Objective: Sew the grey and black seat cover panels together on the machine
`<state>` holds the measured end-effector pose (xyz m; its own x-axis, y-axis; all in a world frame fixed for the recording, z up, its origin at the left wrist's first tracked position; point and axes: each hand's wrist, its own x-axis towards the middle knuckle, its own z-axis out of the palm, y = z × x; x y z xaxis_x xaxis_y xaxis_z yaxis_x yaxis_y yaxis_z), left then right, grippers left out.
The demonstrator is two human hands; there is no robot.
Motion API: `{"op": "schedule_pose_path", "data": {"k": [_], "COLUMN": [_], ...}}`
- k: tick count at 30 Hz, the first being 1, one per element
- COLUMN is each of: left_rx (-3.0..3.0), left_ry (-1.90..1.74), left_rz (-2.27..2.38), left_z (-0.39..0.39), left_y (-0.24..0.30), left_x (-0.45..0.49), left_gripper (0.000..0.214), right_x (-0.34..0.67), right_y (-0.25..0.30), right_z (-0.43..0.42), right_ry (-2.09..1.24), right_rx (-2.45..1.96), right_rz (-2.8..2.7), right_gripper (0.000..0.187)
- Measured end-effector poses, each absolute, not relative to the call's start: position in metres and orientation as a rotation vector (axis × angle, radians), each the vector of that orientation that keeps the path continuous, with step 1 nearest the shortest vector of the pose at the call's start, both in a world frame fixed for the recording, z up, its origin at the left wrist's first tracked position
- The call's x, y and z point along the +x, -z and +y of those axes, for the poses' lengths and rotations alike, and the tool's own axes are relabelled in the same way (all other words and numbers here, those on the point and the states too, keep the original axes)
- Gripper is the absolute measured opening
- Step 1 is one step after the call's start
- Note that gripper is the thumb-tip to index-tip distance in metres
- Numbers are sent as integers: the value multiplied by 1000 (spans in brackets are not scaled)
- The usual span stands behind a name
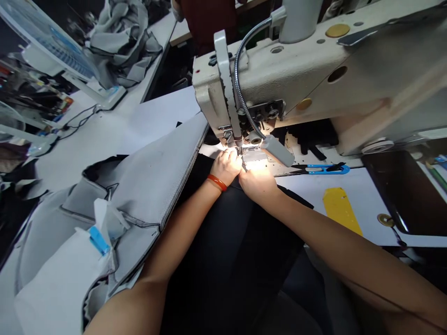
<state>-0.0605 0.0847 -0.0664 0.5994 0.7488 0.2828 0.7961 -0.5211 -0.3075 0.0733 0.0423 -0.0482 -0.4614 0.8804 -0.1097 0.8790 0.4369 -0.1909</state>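
Observation:
Both hands meet at the needle area of a large cream sewing machine (293,79), lit by a small lamp (278,151). My left hand (226,165), with a red band at the wrist, is closed on the edge of a dark fabric piece (223,232) right by the presser foot (240,148). Beside it, my right hand (257,184) pinches the same fabric just in front of the foot. Fingertips of both hands are partly hidden by glare. The dark fabric hangs down toward me, and a sewn grey panel (157,163) slopes up to the left of my left arm.
Blue thread snips (326,168) lie right of the needle plate. Farther right are a yellow card (342,210), a dark phone-like slab (405,190) and a coin-like disc (385,220). A blue clip (99,240) sits on the grey material. Fans (59,42) stand at the left; a person (211,23) is behind.

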Motion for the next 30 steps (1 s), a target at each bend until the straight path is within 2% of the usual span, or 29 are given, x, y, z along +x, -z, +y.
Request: {"op": "schedule_pose_path", "data": {"k": [5, 11, 21, 30], "left_rx": [-2405, -2546, -2438, -2345], "left_ry": [134, -80, -10, 81], "left_rz": [-1342, -1427, -1878, -1942], "left_z": [92, 90, 72, 66], "left_y": [59, 42, 50, 64], "left_x": [-71, -72, -43, -32], "left_gripper": [26, 25, 22, 31], "right_x": [73, 71, 73, 110], "right_y": [49, 42, 41, 48], "right_z": [41, 44, 53, 76], "right_ry": [-434, -469, -411, -68], "right_rx": [-1660, -1663, -1635, -1896], "right_rz": [-2614, -2599, -2544, -2102], "right_gripper": [48, 49, 47, 40]}}
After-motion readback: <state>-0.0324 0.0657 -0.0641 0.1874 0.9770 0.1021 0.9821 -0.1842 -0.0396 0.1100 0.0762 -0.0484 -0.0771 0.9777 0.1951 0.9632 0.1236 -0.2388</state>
